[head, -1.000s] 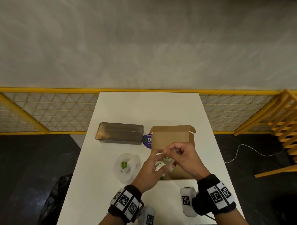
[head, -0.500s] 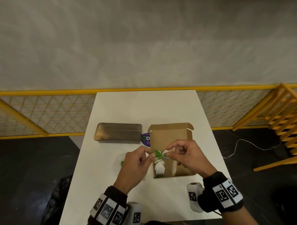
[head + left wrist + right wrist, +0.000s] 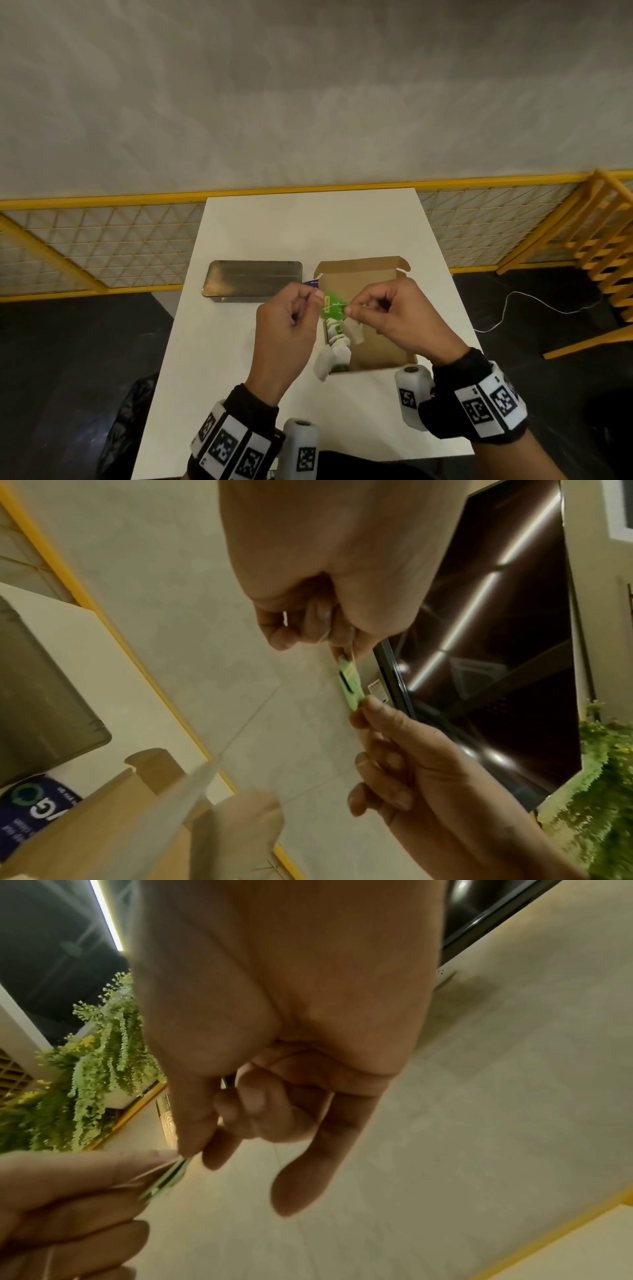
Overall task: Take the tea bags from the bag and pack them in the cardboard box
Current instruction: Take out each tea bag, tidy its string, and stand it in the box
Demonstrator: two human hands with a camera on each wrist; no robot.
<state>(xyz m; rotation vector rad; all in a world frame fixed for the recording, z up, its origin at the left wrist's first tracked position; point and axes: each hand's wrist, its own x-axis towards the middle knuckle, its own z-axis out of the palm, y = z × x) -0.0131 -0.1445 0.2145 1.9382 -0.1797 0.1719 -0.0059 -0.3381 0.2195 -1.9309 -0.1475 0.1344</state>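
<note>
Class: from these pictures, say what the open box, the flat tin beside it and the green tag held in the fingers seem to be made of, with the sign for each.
Box: brown cardboard, matte, with folded flaps and tabs.
Tin: probably metal, grey with a dull sheen and rounded corners.
Tag: likely thin printed paper or card, green; edge-on in the left wrist view it looks flat and very thin.

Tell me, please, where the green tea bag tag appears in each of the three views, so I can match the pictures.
Head: the green tag sits just below centre, pinched between the left hand and right hand above the cardboard box.
Left wrist: right of centre, seen edge-on.
Right wrist: lower left, blurred, edge-on.
Shared landmark: the two fingertip grips pinching its opposite ends.
</note>
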